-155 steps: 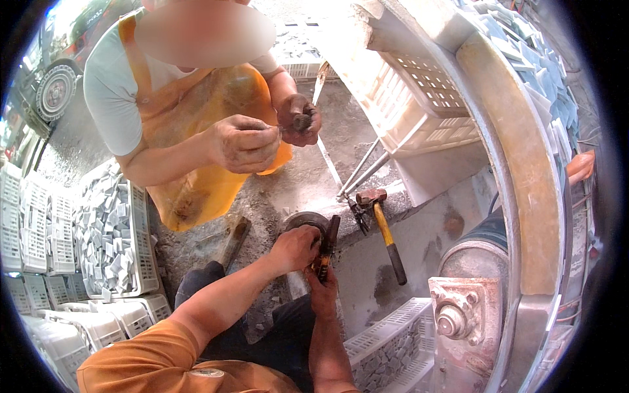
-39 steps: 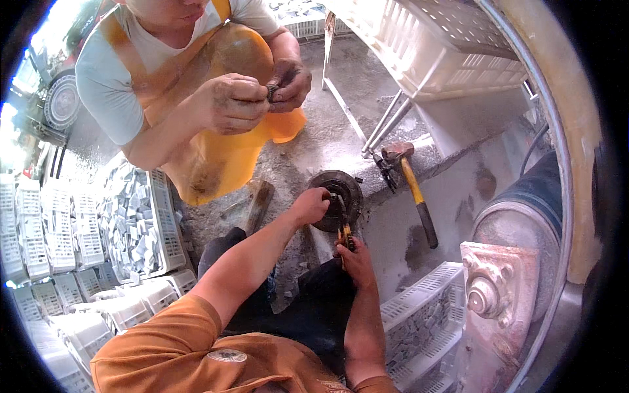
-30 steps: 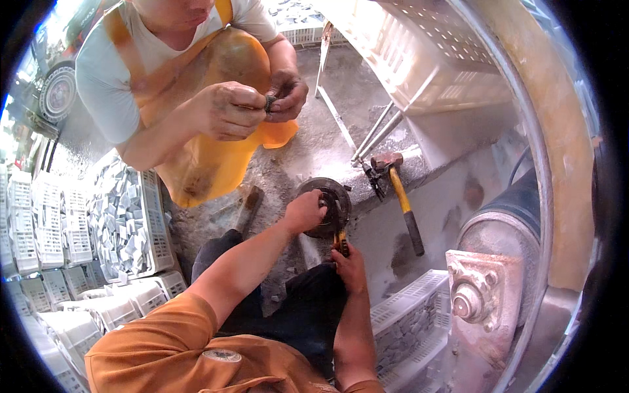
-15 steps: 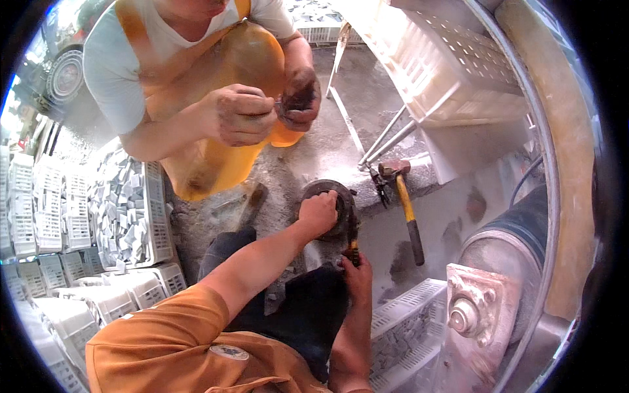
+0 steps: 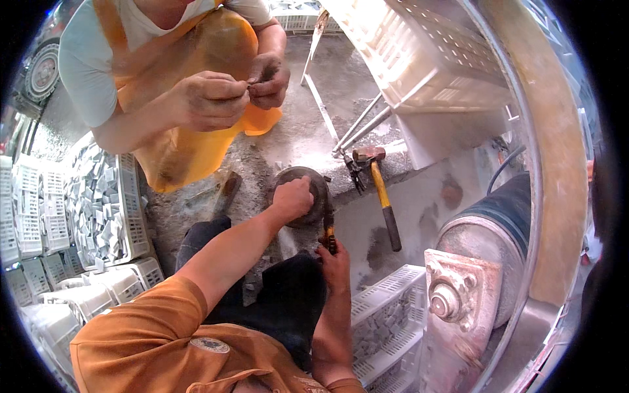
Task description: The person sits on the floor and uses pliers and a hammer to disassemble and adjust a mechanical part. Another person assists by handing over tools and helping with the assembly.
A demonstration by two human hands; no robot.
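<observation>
My left hand [image 5: 294, 198] presses on a round dark metal disc [image 5: 296, 175] lying low on the dusty ground, its fingers curled against the top. Along the disc's right side runs a dark curved tool with an orange-and-black handle [image 5: 329, 241]; its exact kind is hard to make out. The lower end of that handle is in the closed fingers of my right hand [image 5: 336, 267]. Right of the disc lie a hammer [image 5: 384, 200] with a yellow-and-black handle and a dark pair of pliers [image 5: 354, 177].
A co-worker in a yellow apron [image 5: 196, 137] crouches opposite, fingertips of both hands together. White crates of grey pieces [image 5: 98, 203] stand at left, another crate [image 5: 386, 321] at lower right. A dusty roller with its bearing mount [image 5: 463, 304] and a metal-legged stand [image 5: 357, 124] are at right.
The whole scene has shifted left in the view. My two hands stay at the disc and the handle. The co-worker's hands have come closer together.
</observation>
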